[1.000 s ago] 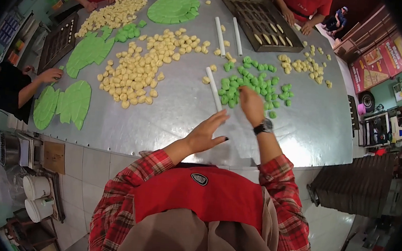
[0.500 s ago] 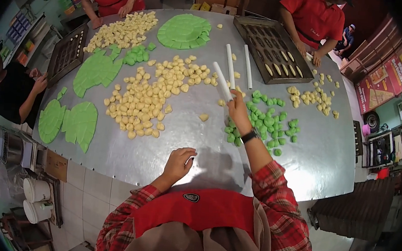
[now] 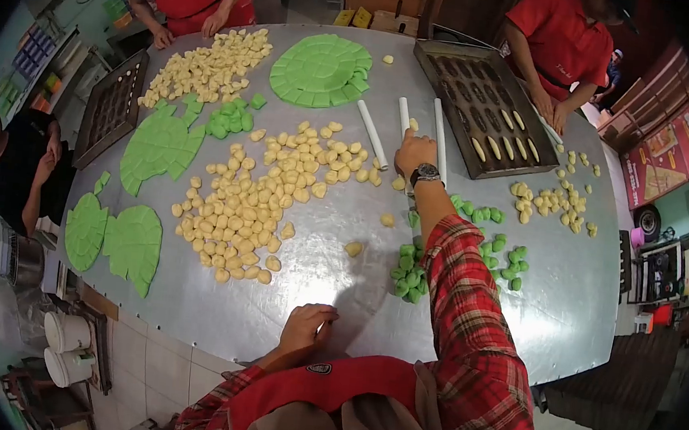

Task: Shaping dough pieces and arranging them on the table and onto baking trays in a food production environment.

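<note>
My right hand (image 3: 417, 156) reaches far over the steel table, fingers curled down round the middle white rod (image 3: 404, 109); the fingertips are hidden beneath it. A pale dough ball (image 3: 414, 124) sits by the knuckles. Two more white rods lie apart on either side, a left rod (image 3: 372, 135) and a right rod (image 3: 440, 141). Near the front edge, my left hand (image 3: 305, 328) hovers with loosely bent fingers and nothing in them. Pale yellow dough balls (image 3: 237, 222) spread left of centre. Green dough balls (image 3: 410, 274) lie beside and partly under my right forearm.
A dark moulded tray (image 3: 485, 104) holds several long pale dough pieces. Green scored dough sheets (image 3: 320, 69) lie at the back and left. Cut dough pieces (image 3: 210, 64) are heaped at the far left. Co-workers stand at the far and left edges. Another tray (image 3: 112, 109) rests at left.
My right hand has let go of the left white rod, which now lies on the table, and has moved farther out over the middle rod. My left hand has curled slightly. The view has shifted.
</note>
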`<state>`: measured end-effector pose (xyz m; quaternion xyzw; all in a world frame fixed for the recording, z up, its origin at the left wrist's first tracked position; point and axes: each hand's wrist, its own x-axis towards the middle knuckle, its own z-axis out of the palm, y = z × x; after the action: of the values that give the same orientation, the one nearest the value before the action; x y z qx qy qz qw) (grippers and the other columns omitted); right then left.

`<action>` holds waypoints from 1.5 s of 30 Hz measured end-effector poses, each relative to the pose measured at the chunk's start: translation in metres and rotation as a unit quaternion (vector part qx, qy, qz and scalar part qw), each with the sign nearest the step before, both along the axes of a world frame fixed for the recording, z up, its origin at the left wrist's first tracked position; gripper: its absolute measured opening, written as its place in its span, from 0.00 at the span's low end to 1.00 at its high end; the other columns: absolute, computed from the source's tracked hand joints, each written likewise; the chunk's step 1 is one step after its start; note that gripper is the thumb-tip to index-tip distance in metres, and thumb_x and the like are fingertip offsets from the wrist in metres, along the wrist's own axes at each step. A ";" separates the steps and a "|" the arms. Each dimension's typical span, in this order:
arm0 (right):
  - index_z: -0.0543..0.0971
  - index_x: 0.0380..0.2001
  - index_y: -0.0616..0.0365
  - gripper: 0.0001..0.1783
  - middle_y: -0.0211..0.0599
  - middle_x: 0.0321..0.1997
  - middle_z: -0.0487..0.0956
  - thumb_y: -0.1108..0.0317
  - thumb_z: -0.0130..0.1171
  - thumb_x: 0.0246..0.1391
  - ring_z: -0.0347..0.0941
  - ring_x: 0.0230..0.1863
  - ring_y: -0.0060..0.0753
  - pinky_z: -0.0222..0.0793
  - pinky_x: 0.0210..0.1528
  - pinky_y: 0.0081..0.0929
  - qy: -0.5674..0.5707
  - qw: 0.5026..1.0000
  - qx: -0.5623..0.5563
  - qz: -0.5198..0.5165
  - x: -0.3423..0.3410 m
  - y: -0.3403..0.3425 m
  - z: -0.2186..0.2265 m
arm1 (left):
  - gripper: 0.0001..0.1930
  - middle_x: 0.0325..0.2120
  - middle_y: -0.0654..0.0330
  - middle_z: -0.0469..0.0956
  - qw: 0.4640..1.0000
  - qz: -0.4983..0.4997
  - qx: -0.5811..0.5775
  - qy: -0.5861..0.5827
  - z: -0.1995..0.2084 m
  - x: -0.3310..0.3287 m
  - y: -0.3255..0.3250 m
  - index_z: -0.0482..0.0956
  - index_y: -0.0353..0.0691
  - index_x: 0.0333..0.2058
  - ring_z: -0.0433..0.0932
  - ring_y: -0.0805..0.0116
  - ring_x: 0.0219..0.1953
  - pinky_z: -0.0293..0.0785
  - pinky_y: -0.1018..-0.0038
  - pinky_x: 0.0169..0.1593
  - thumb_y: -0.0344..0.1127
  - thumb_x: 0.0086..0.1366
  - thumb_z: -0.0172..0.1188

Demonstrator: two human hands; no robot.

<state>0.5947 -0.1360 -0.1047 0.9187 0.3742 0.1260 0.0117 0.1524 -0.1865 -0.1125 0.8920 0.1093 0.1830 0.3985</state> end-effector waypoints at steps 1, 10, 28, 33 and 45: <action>0.73 0.40 0.58 0.18 0.41 0.32 0.81 0.58 0.57 0.49 0.76 0.41 0.43 0.67 0.41 0.40 0.054 0.998 0.023 -0.010 -0.004 0.006 0.011 | 0.12 0.39 0.64 0.78 1.000 0.009 0.001 0.012 0.001 -0.002 0.001 0.79 0.44 0.35 0.75 0.63 0.42 0.68 0.68 0.43 0.24 0.51 0.57; 0.71 0.48 0.55 0.20 0.49 0.39 0.78 0.58 0.51 0.55 0.74 0.47 0.54 0.72 0.45 0.46 0.122 0.983 0.133 -0.033 0.068 -0.005 0.020 | 0.11 0.38 0.67 0.78 1.000 0.000 -0.018 0.023 -0.001 0.004 0.004 0.78 0.45 0.34 0.76 0.64 0.40 0.68 0.68 0.41 0.25 0.51 0.57; 0.72 0.50 0.57 0.20 0.55 0.43 0.77 0.71 0.51 0.52 0.73 0.45 0.57 0.69 0.49 0.47 0.275 0.944 0.177 0.052 0.058 0.033 -0.013 | 0.11 0.39 0.68 0.78 0.999 -0.008 -0.003 0.045 -0.003 0.007 0.005 0.79 0.46 0.35 0.75 0.64 0.41 0.68 0.68 0.42 0.27 0.51 0.60; 0.76 0.47 0.47 0.17 0.45 0.46 0.75 0.70 0.48 0.53 0.72 0.49 0.50 0.70 0.48 0.43 0.096 0.983 0.127 0.090 0.077 0.009 -0.012 | 0.11 0.39 0.67 0.78 0.999 0.007 -0.028 0.034 -0.005 0.004 0.001 0.79 0.46 0.35 0.75 0.64 0.40 0.68 0.68 0.42 0.27 0.51 0.60; 0.76 0.39 0.54 0.16 0.48 0.41 0.76 0.63 0.56 0.46 0.74 0.43 0.52 0.69 0.47 0.40 0.307 0.928 -0.049 0.205 0.031 -0.061 0.017 | 0.11 0.38 0.67 0.78 0.999 -0.004 -0.014 0.028 0.002 0.006 0.005 0.78 0.45 0.34 0.75 0.64 0.39 0.67 0.69 0.38 0.24 0.51 0.58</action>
<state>0.6262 -0.1973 -0.0879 0.8142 0.5452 -0.1807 -0.0844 0.1585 -0.1816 -0.1108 0.8914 0.1200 0.1544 0.4088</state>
